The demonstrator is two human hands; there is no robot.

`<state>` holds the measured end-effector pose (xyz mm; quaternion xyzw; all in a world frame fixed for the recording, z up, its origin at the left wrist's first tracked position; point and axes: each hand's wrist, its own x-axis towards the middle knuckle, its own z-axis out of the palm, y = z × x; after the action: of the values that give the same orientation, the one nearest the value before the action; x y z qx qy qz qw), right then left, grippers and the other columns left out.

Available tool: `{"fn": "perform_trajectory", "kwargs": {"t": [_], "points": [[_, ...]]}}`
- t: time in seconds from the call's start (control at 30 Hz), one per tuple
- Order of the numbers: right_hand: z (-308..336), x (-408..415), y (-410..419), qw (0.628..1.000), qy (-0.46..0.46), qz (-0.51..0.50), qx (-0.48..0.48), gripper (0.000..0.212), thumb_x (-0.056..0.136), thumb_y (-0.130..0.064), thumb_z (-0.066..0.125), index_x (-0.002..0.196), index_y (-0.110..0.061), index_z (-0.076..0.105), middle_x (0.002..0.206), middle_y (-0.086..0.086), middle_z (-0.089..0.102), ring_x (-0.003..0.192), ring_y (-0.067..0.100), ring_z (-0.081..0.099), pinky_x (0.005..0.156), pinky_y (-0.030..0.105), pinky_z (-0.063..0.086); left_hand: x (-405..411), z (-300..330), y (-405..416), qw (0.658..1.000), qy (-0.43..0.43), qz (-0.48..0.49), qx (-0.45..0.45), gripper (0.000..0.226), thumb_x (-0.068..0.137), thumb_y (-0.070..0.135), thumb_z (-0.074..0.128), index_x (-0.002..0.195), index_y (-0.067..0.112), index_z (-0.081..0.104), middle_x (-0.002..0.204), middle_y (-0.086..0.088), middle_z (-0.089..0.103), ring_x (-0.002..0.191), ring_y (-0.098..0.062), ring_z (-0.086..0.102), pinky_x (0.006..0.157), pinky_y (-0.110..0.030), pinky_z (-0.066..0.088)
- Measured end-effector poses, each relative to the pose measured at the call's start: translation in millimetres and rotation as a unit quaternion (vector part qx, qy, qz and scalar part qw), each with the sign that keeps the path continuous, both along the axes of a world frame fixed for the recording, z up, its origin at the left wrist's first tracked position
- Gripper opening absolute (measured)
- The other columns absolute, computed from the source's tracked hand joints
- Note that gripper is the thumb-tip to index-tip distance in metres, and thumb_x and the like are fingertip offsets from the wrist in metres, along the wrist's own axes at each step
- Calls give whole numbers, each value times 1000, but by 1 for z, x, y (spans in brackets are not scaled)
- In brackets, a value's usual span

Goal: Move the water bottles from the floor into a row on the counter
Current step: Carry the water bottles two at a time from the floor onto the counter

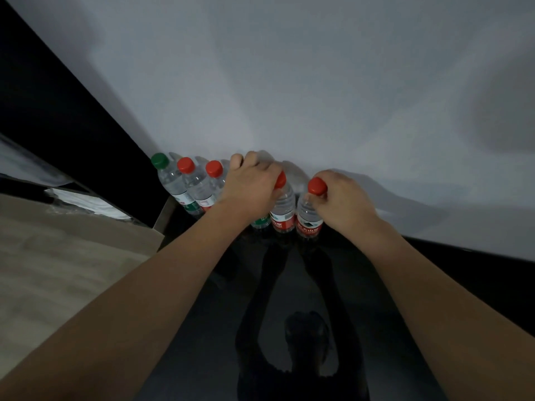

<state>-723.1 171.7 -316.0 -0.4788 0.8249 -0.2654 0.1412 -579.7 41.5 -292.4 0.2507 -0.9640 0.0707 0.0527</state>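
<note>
- Six water bottles stand upright in a row at the back of the dark, glossy counter (289, 299), against the pale wall (289, 68); neighbours stand just beside or touching each other.
- From the left: a green-capped bottle (170, 180), two red-capped bottles (194, 183) (215, 176), a bottle with a green label (260, 222) whose top is hidden under the left hand, then two more red-labelled bottles.
- The left hand (249, 183) is curled over the bottle tops, its fingers round the neck of the fifth bottle (282, 206); only part of that bottle's red cap shows.
- The right hand (344, 198) pinches the neck of the end bottle (309, 215) just under its red cap (317, 186), fingers curled round it.
- Handling, as a judgement: the bottles look full and clear, so moderately heavy for their size, with thin plastic walls that give under a squeeze. The smooth body and label may slip.
- The best hold seems to be the stiff neck ring below the cap, as both hands now use, or a full wrap round the body for a steadier carry.
- Tall and narrow, they would tip easily if knocked, and one falling could topple its neighbours.
- Labels: red bands with a white-and-green mountain-like emblem on the two right bottles; the writing is too small and blurred to read. No brand can be named with certainty.
- The counter reflects the arms and the person's outline.
</note>
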Motion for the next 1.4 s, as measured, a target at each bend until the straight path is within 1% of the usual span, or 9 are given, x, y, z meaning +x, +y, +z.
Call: {"fn": "perform_trajectory", "kwargs": {"t": [0.17,0.3,0.4,0.53,0.67,0.83,1.1,1.23,1.4], "points": [[1,6,2,1000,-23,-6,1,27,88,-28,64,110,-14,57,102,3,60,92,22,58,80,36,50,7,-3,12,999,27,19,-24,41,87,40,59,121,17,58,119,-1,62,105,-25,47,89,-36,22],[10,24,20,998,-7,-49,-30,41,90,-33,62,126,-19,49,112,2,58,96,19,59,77,29,46,33,-2,30,990,131,47,9,41,85,30,65,121,11,57,120,-6,60,109,-27,53,99,-38,33],[16,50,39,995,22,-68,-63,51,91,-33,60,137,-21,41,124,2,55,107,17,57,87,29,49,59,-5,48,983,163,71,43,39,91,26,61,124,6,56,121,-11,59,113,-28,53,102,-41,39],[21,87,49,996,11,-35,-85,51,89,-28,61,136,-20,42,127,2,53,111,18,56,88,26,45,97,-7,64,976,181,99,70,37,94,24,55,125,4,56,124,-11,58,117,-26,52,105,-41,39],[25,124,45,995,8,3,-100,53,90,-26,61,139,-20,40,133,2,51,118,17,53,98,33,47,141,-3,67,970,201,127,57,36,93,23,57,124,5,56,124,-10,59,117,-25,52,106,-36,37],[27,180,36,995,22,50,-82,57,90,-28,60,141,-14,40,140,5,47,131,19,43,109,35,38,200,5,67,960,222,164,56,37,91,20,60,124,3,57,124,-13,59,116,-28,53,104,-41,42],[44,310,3,987,16,146,-60,58,93,-28,57,145,-14,36,147,6,40,137,19,35,113,31,30,347,13,58,935,239,261,29,35,94,20,56,123,1,57,121,-15,59,113,-31,54,101,-41,42],[55,398,-20,978,11,200,-53,58,94,-27,56,146,-14,35,146,6,40,135,21,36,113,34,32,443,22,50,918,242,313,24,35,94,19,56,124,-1,56,124,-17,59,116,-34,54,103,-44,42],[62,519,-43,963,9,264,-48,58,93,-31,56,145,-21,33,147,5,37,131,22,41,105,37,39,570,27,53,886,258,384,23,37,97,22,51,129,3,53,131,-15,55,119,-33,51,102,-44,42]]}}
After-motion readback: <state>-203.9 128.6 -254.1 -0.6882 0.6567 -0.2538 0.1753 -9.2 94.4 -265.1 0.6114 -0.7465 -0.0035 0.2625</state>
